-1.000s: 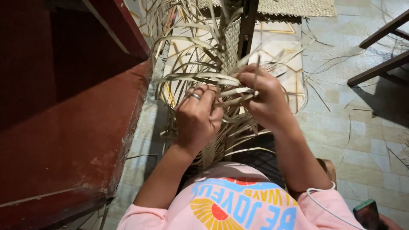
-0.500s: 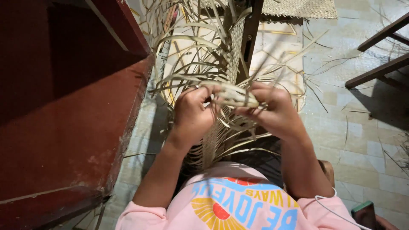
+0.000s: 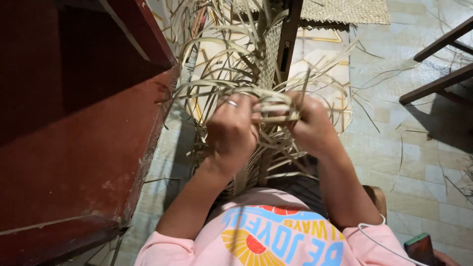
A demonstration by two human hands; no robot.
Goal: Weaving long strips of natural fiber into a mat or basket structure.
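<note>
Two hands pinch pale weaving strips at the middle of the view.

Both hands meet on the strips (image 3: 268, 106), a loose bundle of flat, dry leaf ribbons that fans out toward twelve o'clock from a half-woven mat (image 3: 270, 47). The left hand (image 3: 231, 130), with a ring, has its fingers curled shut over several strips; the right hand (image 3: 311, 129), at three o'clock of it, is likewise closed, thumb and fingers pinching one strip that crosses to the left hand. To weave cleanly, I judge it best to keep that strip flat, untwisted and taut, and to hold its neighbours down. A red cabinet (image 3: 74, 128) stands at nine o'clock, a tiled floor (image 3: 409, 148) at three, a phone (image 3: 421, 249) at five.
</note>
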